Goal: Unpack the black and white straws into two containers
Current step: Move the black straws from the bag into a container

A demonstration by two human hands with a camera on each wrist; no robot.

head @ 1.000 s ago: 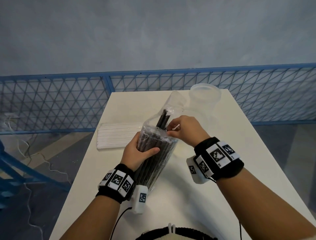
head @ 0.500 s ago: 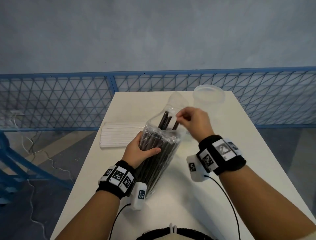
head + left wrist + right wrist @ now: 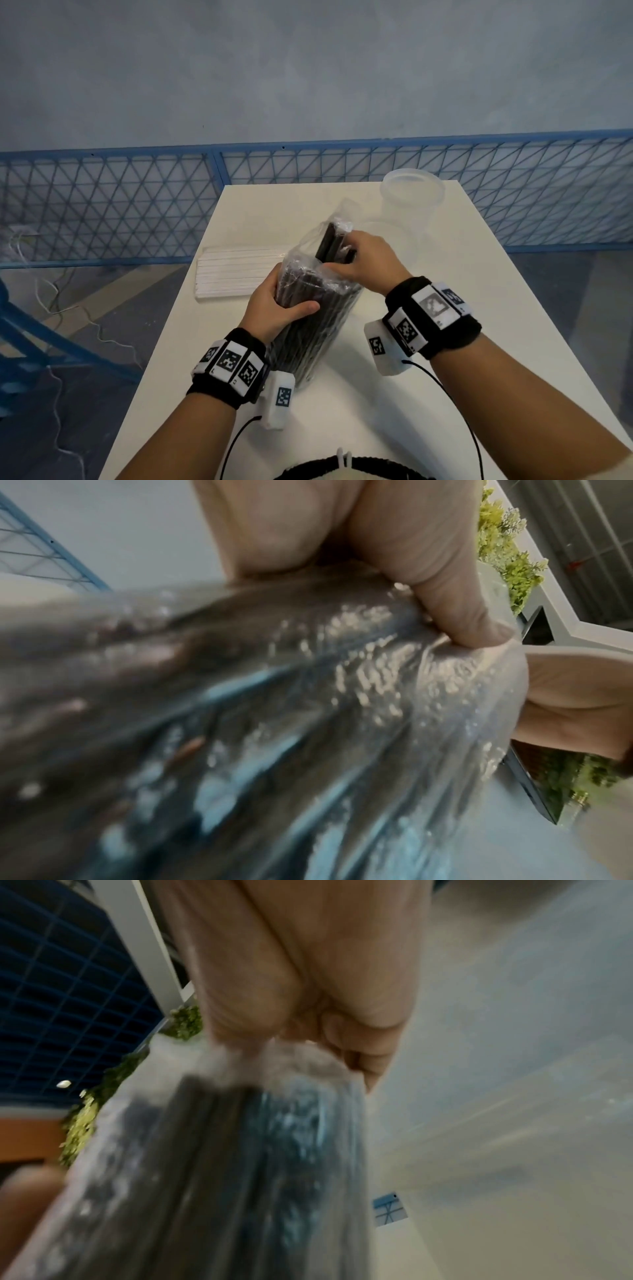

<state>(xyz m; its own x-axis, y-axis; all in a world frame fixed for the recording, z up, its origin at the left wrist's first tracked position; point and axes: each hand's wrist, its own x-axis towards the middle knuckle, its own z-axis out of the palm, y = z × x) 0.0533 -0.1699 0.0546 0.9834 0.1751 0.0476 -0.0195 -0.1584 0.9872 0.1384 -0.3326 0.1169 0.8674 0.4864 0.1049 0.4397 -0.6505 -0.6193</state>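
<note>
A clear plastic bag of black straws (image 3: 315,329) stands tilted on the white table (image 3: 394,428), bottom end near me. My left hand (image 3: 274,308) wraps around its middle, thumb across the front; the left wrist view shows the crinkled bag (image 3: 274,696) filling the picture. My right hand (image 3: 363,263) reaches into the bag's open top and pinches a few black straws (image 3: 330,245) that stick up out of the bundle. The right wrist view shows the blurred bag (image 3: 222,1164) under curled fingers (image 3: 349,1047). A pack of white straws (image 3: 236,272) lies flat to the left.
Two clear plastic containers stand at the table's far right: one (image 3: 412,192) at the back edge, one (image 3: 400,240) partly behind my right hand. A blue mesh fence (image 3: 102,205) runs behind the table. Cables trail from both wrists.
My right hand has gone from the bag's rim into its mouth and taken hold of a few black straws. The left hand keeps its hold on the bag.
</note>
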